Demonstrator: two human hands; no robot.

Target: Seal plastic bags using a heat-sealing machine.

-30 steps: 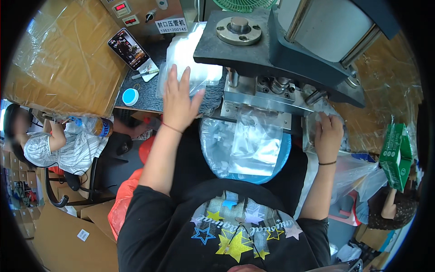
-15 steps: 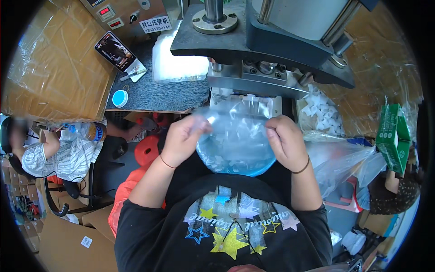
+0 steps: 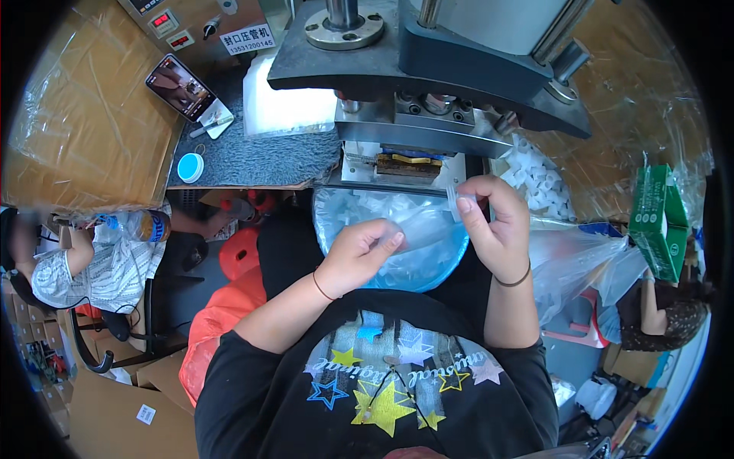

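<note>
A lit phone [image 3: 181, 86] and a blue-lidded tub [image 3: 190, 167] are sharing the left of the cloth-covered tabletop [image 3: 267, 162].
The phone is leaning at the left edge, by a white holder [image 3: 216, 128]; the tub is sitting in the near-left corner. A taped carton [image 3: 92, 115] is standing beyond that edge, a person in patterned white clothing [image 3: 103, 268] is sitting below it, and a green box [image 3: 651, 214] is tilting at far right.

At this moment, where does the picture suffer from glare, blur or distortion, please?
Head view: glare turns the pale plastic stack almost white; head view: the clear plastic between the left hand and right hand looks soft, its outline hard to follow; head view: the corners are black, and the person at far left appears tipped sideways.
</note>
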